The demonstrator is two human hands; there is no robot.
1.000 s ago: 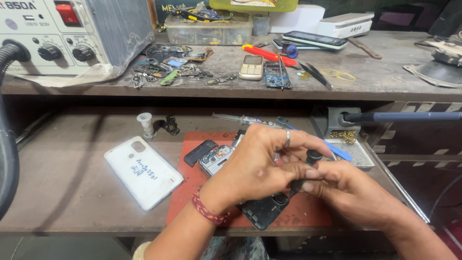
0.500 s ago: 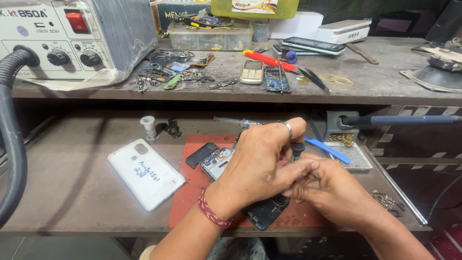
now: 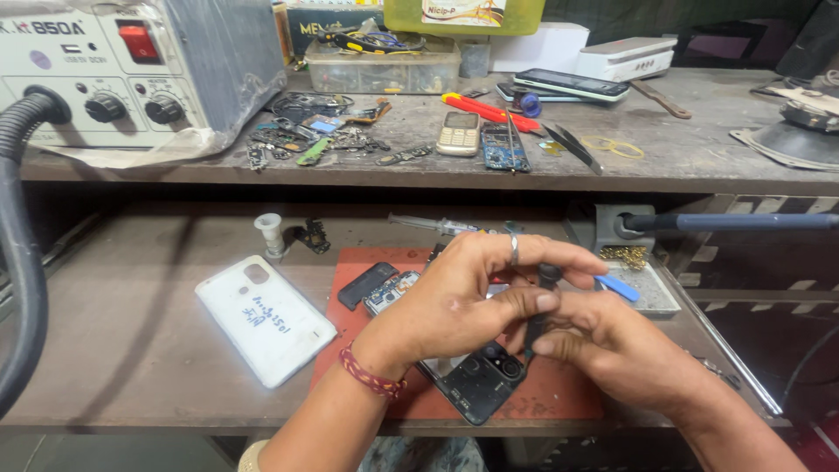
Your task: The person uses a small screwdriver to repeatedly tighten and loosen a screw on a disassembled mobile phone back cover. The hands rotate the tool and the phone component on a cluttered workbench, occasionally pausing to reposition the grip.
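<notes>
Both hands are meeting at centre frame over a red work mat (image 3: 559,406). Left hand (image 3: 463,301), a ring on one finger and a red thread band at the wrist, is curling over an opened black phone (image 3: 476,380), its thumb pressing toward the right hand. Right hand (image 3: 612,350) is pinching a slim black screwdriver (image 3: 540,306), standing nearly upright with its tip down at the phone. A white phone back cover (image 3: 262,319) is lying left of the mat. At upper left a grey rework station (image 3: 131,70) is sitting on the shelf, with a small keypad phone (image 3: 459,133) and red-handled tools (image 3: 489,112) farther right.
</notes>
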